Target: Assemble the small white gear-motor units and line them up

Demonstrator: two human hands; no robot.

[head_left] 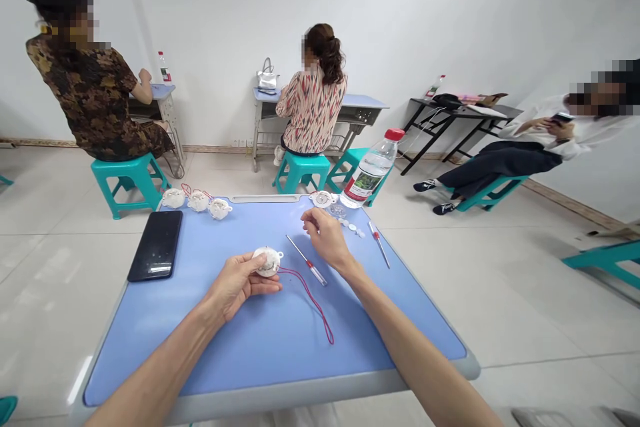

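My left hand [235,287] grips a small round white plastic device [271,263], thumb on its face and fingers beneath. From this device a looped red cord [311,295] trails across the blue desk [240,353]. My right hand [326,238] hovers over the far side of the desk with its fingers curled; whatever is in them is hidden. Just left of that wrist lies a screwdriver [314,271] with a clear and red handle. Beyond the right hand are another round white device [323,199], a clear disc [339,211] and several small white pieces [353,227].
A second screwdriver [379,244] lies to the right. A water bottle [367,173] stands at the far right corner. On the left are a black phone [156,245] and three similar white devices [199,200]. Three people sit on green stools [131,177] beyond the desk.
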